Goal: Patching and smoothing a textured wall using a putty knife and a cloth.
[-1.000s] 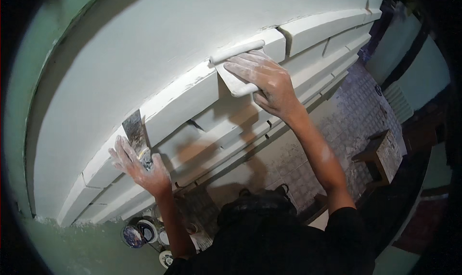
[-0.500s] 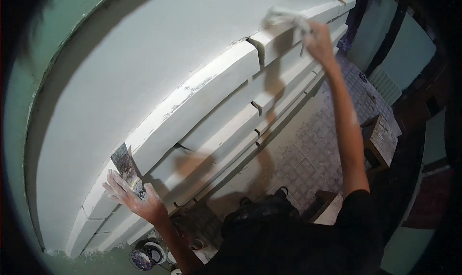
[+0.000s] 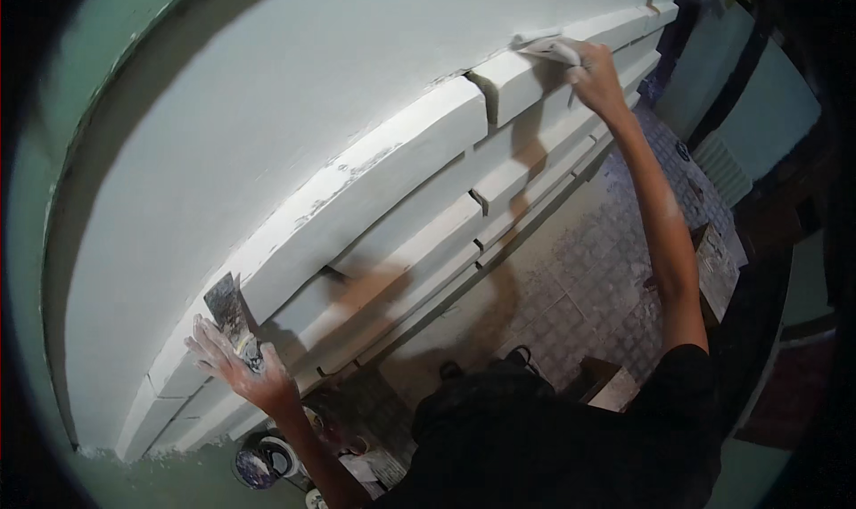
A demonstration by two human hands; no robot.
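My left hand [image 3: 241, 366], dusted white, holds a putty knife [image 3: 225, 302] with its handle between thumb and palm. The fingers are spread, and the dark, stained blade points up over the lower left part of the white raised moulding [image 3: 401, 143]. At the upper right, my right hand [image 3: 596, 77] is closed round a white-smeared, flat-ended hand tool [image 3: 539, 45], perhaps a scraper. Its end meets the top edge of the moulding, just right of a dark vertical gap [image 3: 486, 97]. Rough patches [image 3: 343, 175] mark the moulding's top edge between my hands.
A smooth white wall [image 3: 259, 90] rises beyond the moulding, bordered by green paint [image 3: 98, 72] at the left. Paint buckets [image 3: 257, 466] stand at the lower left. The tiled floor [image 3: 571, 286] is dusty, with a wooden box [image 3: 716, 273] at the right.
My right hand has shifted slightly right with its tool, which shows less blur now. My left hand with the putty knife has barely moved; the view has turned a little.
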